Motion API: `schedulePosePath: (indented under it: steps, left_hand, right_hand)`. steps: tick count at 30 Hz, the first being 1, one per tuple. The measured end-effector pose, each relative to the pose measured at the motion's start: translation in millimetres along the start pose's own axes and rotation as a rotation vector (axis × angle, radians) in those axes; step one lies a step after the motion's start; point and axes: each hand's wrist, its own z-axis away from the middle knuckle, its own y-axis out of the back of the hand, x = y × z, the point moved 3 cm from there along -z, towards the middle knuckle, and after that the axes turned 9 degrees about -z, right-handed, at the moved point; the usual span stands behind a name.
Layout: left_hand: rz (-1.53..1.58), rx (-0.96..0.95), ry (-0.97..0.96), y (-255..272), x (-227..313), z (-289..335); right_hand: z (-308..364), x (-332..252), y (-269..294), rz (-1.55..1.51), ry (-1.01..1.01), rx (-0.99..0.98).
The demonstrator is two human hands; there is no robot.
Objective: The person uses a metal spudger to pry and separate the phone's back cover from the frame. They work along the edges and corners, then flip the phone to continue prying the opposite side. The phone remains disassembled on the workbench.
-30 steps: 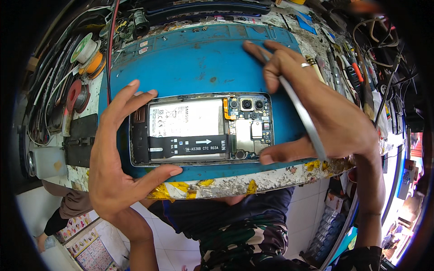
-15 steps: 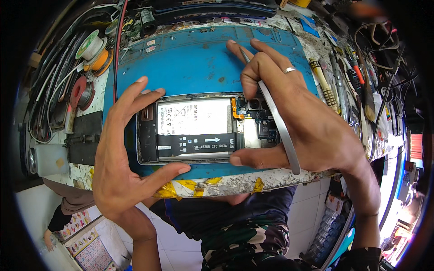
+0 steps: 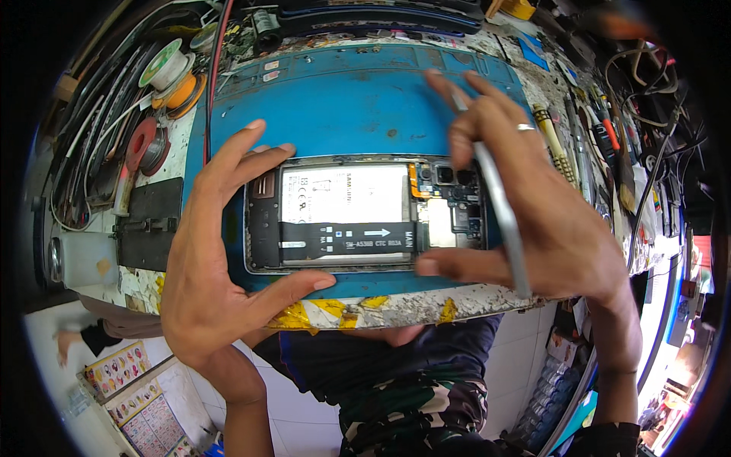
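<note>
An opened smartphone (image 3: 346,199) lies flat on a blue work mat (image 3: 335,114), its back off. Its white battery (image 3: 365,190), a black ribbon cable (image 3: 304,238) and the circuit board with camera modules (image 3: 457,199) are exposed. My left hand (image 3: 213,251) spans the phone's left end, thumb at the near edge and fingertips at the far edge. Over the right end, my right hand (image 3: 537,206) holds silver tweezers (image 3: 499,206) slantwise between its fingers, their narrow end pointing away from me. That thumb's tip is by the ribbon cable's right end; the hand covers part of the right edge.
Wire and solder spools (image 3: 167,72) stand at the left beside bundled cables. A dark flat box (image 3: 151,221) and a clear jar (image 3: 91,259) are nearer. Brushes and hand tools (image 3: 609,137) crowd the right side. Another person's hand (image 3: 67,346) shows at lower left.
The whole view has shifted slightly, so the phone sits farther right. My right hand and the tweezers have moved a little right relative to the phone. My left hand stays at its end.
</note>
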Motion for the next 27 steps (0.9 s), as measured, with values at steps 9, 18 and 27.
schedulePosePath:
  steps: [9, 18, 27]
  left_hand:
    - [-0.05, 0.01, -0.027, 1, 2, -1]
    - [-0.072, -0.004, 0.001, 0, 2, 0]
    - [-0.051, 0.019, 0.03, -1, 4, 1]
  right_hand:
    - [1, -3, -7, 0.019, -0.036, 0.054]
    - [-2, -9, -13, 0.047, -0.011, 0.057]
    - [-2, -12, -13, 0.081, -0.043, 0.049]
